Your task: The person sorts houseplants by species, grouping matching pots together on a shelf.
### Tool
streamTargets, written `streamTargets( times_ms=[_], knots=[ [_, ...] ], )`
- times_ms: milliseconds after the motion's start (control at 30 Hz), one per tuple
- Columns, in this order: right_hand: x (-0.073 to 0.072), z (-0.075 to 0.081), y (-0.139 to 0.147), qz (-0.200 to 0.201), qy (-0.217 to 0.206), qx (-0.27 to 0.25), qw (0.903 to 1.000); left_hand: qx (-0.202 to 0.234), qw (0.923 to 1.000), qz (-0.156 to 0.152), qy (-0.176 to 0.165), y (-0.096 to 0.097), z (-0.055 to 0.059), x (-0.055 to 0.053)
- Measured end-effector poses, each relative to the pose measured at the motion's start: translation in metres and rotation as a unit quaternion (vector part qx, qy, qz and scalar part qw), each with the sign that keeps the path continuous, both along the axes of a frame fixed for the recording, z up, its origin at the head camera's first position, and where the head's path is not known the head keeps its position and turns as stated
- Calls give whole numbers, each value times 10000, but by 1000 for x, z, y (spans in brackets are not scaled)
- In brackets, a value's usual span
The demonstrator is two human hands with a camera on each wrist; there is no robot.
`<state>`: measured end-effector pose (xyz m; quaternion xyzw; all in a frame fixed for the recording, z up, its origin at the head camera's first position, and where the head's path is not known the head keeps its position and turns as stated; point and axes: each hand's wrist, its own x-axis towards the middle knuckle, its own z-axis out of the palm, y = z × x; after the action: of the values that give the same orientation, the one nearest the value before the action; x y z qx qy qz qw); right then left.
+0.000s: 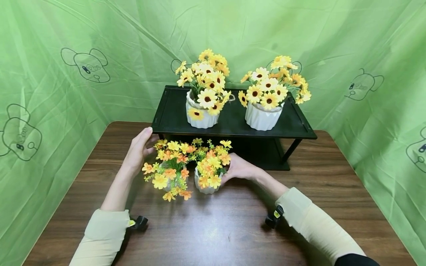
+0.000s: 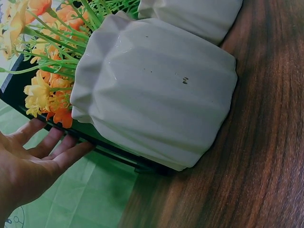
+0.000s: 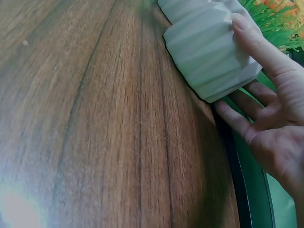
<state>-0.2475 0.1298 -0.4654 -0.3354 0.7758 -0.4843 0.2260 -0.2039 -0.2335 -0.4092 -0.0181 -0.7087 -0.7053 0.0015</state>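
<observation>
Two white ribbed pots of orange and yellow artificial flowers stand side by side on the wooden table in front of a black two-tier shelf [image 1: 233, 130]. My right hand [image 1: 240, 168] holds the right-hand pot [image 1: 207, 188] at its right side. In the right wrist view, the thumb [image 3: 254, 42] lies on the pot's ribbed wall and the other fingers reach behind it. My left hand [image 1: 137, 149] is at the shelf's front left corner, beside the left-hand flower pot [image 2: 156, 90]. Its fingers [image 2: 71, 154] are extended, tips at the shelf's black edge, in the left wrist view.
On the shelf top stand two more white pots, a left one [image 1: 203, 120] and a right one [image 1: 263, 118], both with yellow daisy-like flowers. A lower shelf board [image 1: 263, 155] sits close above the table [image 1: 213, 229]. Green fabric [image 1: 139, 55] hangs around the back and sides.
</observation>
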Motion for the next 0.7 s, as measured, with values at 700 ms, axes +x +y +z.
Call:
streamTargets(
  times_ms=[700],
  knots=[
    [-4, 10, 47, -776, 483, 264, 9955, 55, 10000, 4, 16, 0, 1, 0]
  ],
)
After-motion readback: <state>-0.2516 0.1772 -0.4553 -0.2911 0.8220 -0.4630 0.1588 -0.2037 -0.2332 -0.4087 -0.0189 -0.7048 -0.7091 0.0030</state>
